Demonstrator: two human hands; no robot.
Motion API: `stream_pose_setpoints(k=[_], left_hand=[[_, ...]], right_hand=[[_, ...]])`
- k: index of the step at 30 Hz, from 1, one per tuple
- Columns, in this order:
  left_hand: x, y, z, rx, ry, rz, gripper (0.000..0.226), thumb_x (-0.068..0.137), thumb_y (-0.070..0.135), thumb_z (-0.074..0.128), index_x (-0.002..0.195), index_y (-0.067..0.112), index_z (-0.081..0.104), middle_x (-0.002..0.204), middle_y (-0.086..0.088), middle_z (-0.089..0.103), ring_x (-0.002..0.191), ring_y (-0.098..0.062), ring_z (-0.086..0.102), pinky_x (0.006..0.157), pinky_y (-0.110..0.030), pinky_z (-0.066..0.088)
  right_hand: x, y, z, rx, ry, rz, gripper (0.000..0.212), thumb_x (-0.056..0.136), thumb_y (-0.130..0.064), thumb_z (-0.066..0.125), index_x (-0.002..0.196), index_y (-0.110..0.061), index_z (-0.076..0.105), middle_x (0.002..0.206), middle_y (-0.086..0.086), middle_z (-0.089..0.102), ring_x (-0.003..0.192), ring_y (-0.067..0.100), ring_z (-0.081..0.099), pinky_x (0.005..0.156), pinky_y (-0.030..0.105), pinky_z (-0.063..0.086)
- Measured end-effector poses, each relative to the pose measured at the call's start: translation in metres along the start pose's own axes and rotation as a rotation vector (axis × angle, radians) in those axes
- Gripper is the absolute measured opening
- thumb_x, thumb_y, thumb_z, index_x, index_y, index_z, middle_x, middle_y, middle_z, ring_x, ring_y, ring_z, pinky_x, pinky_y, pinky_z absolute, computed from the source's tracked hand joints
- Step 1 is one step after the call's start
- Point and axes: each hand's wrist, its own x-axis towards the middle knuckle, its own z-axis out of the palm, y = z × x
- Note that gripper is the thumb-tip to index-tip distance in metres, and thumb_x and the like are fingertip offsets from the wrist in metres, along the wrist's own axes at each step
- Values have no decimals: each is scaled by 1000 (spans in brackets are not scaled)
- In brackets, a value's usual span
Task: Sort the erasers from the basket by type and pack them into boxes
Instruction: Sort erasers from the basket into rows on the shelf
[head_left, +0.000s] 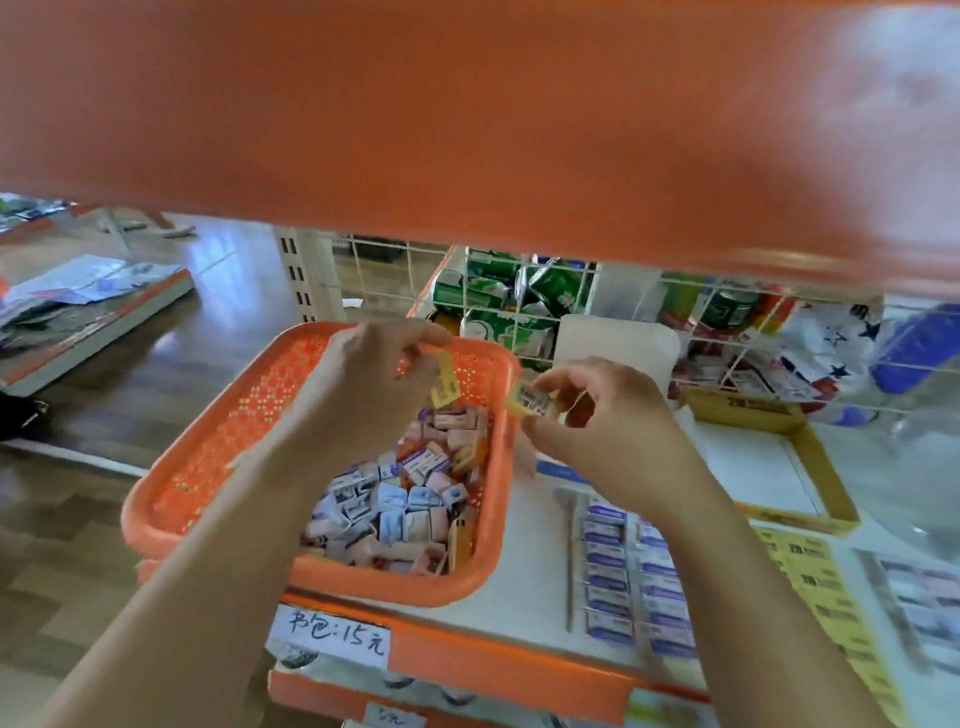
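Yellow is the type being pulled: the left hand (366, 374) pinches one yellow eraser (445, 388) over the orange basket (208, 441), while the right hand (597, 415) pinches a second yellow eraser (530, 400) just past the basket's rim. Many mixed erasers (405, 493) remain, so sorting looks mid-way. Next, both probably go into the empty yellow-edged box (737, 406) nearby.

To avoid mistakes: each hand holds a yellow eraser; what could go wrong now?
The left grip pinches its small yellow eraser only by one end above the orange perforated plastic basket; it may slip back into the mixed pile.
The basket seems to overhang the white shelf; leaning on it may tip it.
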Motion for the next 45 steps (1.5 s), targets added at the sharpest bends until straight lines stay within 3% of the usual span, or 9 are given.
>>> stream_pose_setpoints(k=[5,12,17,22,25,28,31,36,45], left_hand=[[-18,55,54,-423,-113,-23,27,97,17,50,106,35,68,101,8,68,73,-6,71,77,-39,59],[-52,106,113,-549,-264,-80,14,85,16,68,86,30,68,81,7,66,71,-19,70,71,-45,55],[-70,119,144,-520,-327,-144,16,76,17,77,80,26,65,72,13,66,71,-8,68,62,-26,51],[-88,125,164,-490,-333,-216,20,79,13,71,78,32,64,78,6,65,71,-19,66,63,-38,55],[-96,130,171,-470,-310,-251,25,80,16,69,80,40,65,82,3,69,71,-13,69,72,-45,57],[-103,136,175,-518,-299,-298,27,82,13,68,79,39,66,80,-3,70,72,-13,71,77,-51,55],[-109,140,177,-558,-277,-342,24,85,9,66,81,33,67,77,-6,70,71,-15,72,79,-53,55],[-114,145,178,-559,-240,-374,20,86,4,64,86,24,66,76,-9,70,69,-12,72,80,-49,55],[-119,148,176,-509,-234,-380,18,87,7,64,89,25,66,77,0,69,69,-8,71,79,-41,57]], right_hand=[[-41,45,-32,2,18,106,22,76,-23,77,93,-27,65,81,-11,54,69,5,52,64,20,43],[-104,106,-79,-24,20,215,32,74,-19,78,76,-42,56,87,-10,56,73,2,53,62,11,40],[-134,130,-93,-55,-134,303,26,75,-22,77,85,-39,60,94,-10,57,79,3,54,66,12,42],[-152,143,-84,-124,-247,318,28,76,-23,73,97,-36,60,100,-20,50,84,-4,50,65,9,40],[-158,148,-82,-141,-268,285,26,77,-24,72,98,-33,60,99,-19,51,85,-1,51,62,8,41],[-161,150,-83,-131,-244,234,22,79,-29,73,97,-30,61,98,-14,55,86,3,53,71,15,44],[-162,149,-85,-62,-212,218,12,85,-36,65,94,-29,66,89,-13,58,78,2,54,66,14,42],[-162,149,-81,-83,-213,168,28,96,-41,48,78,-24,59,67,-7,52,59,5,46,55,19,37],[-162,150,-74,-94,-146,170,17,93,-40,55,88,-26,63,76,-11,58,68,4,52,63,23,43]])
